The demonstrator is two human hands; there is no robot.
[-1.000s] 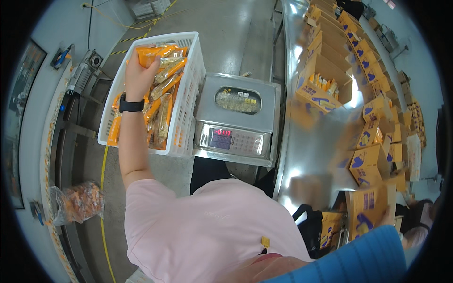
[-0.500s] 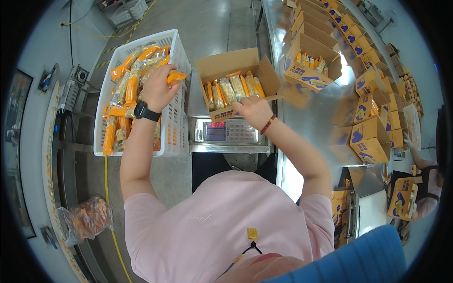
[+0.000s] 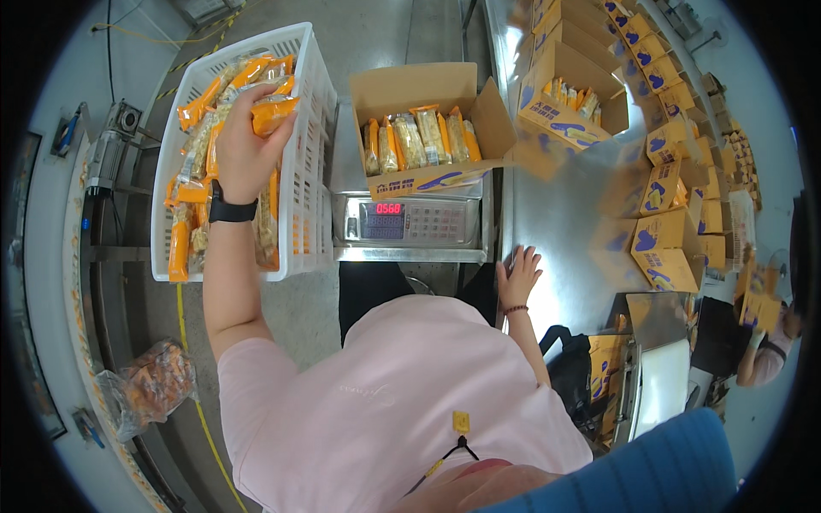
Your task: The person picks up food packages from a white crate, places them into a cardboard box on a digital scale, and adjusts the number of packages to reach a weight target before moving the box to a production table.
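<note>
My left hand (image 3: 248,141) is over the white plastic crate (image 3: 313,162), its fingers wrapped round an orange-ended packaged snack bar (image 3: 275,111). Many similar bars, in orange and clear wrappers, fill the crate beneath it. To the right of the crate, an open cardboard box (image 3: 415,79) stands on a digital scale (image 3: 407,220) whose red display is lit. Inside this box several wrapped bars (image 3: 421,141) stand in a row, their tops showing. My right hand (image 3: 517,275) rests with fingers spread at the near left edge of the steel table (image 3: 564,205), holding nothing.
Open cardboard boxes (image 3: 575,94), some with bars in them, line the steel table at the right. A co-worker (image 3: 765,359) handles a box at the far right. A clear bag of orange wrappers (image 3: 154,380) lies low on the left, and a black bag (image 3: 569,368) is near my right arm.
My right hand has let go of the box's front flap and moved down to the table edge. My left hand still grips a bar over the crate. The scale's reading has changed.
</note>
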